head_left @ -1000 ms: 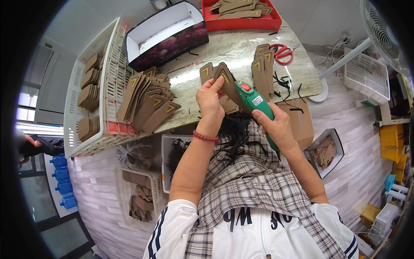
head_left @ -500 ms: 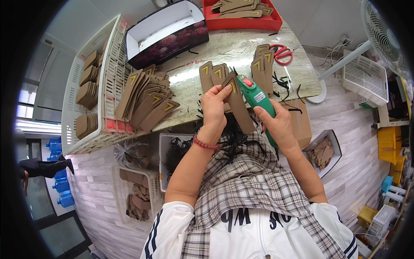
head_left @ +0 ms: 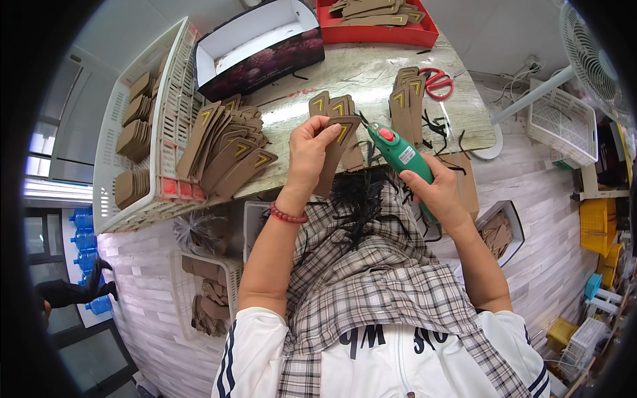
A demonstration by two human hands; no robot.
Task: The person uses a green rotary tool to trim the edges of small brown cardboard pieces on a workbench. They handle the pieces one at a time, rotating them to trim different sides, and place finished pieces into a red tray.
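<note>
green tool [head_left: 405, 158] tip hidden behind brown piece [head_left: 335, 149]

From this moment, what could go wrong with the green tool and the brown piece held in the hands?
1. The tip of the green handheld tool points at the brown strip close to the left hand; a slip may hurt the fingers.
2. Black offcuts lie on the checked cloth over the lap and may catch the tool.
3. The fanned pile of brown strips reaches the table edge, so a nudge may push some off.
</note>
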